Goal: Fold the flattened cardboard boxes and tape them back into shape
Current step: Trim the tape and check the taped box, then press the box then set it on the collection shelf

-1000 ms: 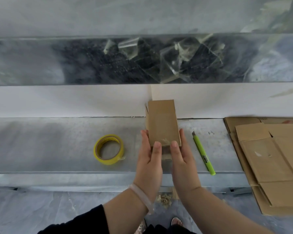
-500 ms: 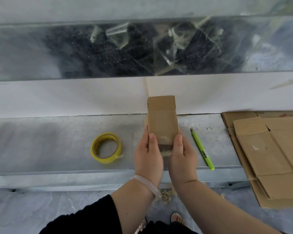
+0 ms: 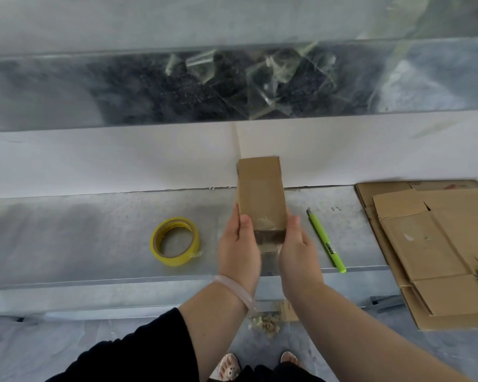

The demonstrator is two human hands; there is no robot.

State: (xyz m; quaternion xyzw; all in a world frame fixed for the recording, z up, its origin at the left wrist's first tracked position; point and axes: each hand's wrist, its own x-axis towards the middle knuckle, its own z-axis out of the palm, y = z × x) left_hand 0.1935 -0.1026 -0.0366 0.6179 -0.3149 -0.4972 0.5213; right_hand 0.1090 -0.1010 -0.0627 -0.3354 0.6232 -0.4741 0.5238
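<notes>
A small folded cardboard box (image 3: pixel 260 197) stands upright over the grey table's middle, its top flap folded and a strip of clear tape shining across its lower part. My left hand (image 3: pixel 239 248) grips the box's lower left side with the thumb on its front. My right hand (image 3: pixel 297 250) holds the lower right side in the same way. A roll of yellow tape (image 3: pixel 174 241) lies flat on the table to the left of my hands. Flattened cardboard boxes (image 3: pixel 436 249) are stacked at the right.
A green utility knife (image 3: pixel 326 241) lies just right of my right hand, pointing away from me. A white wall strip (image 3: pixel 94 164) runs behind the grey table (image 3: pixel 66 232). Tape scraps (image 3: pixel 265 323) lie on the floor below the table edge.
The box has been raised and tipped up; its top flap now shows. My hands slid down to its lower end and moved apart to the sides.
</notes>
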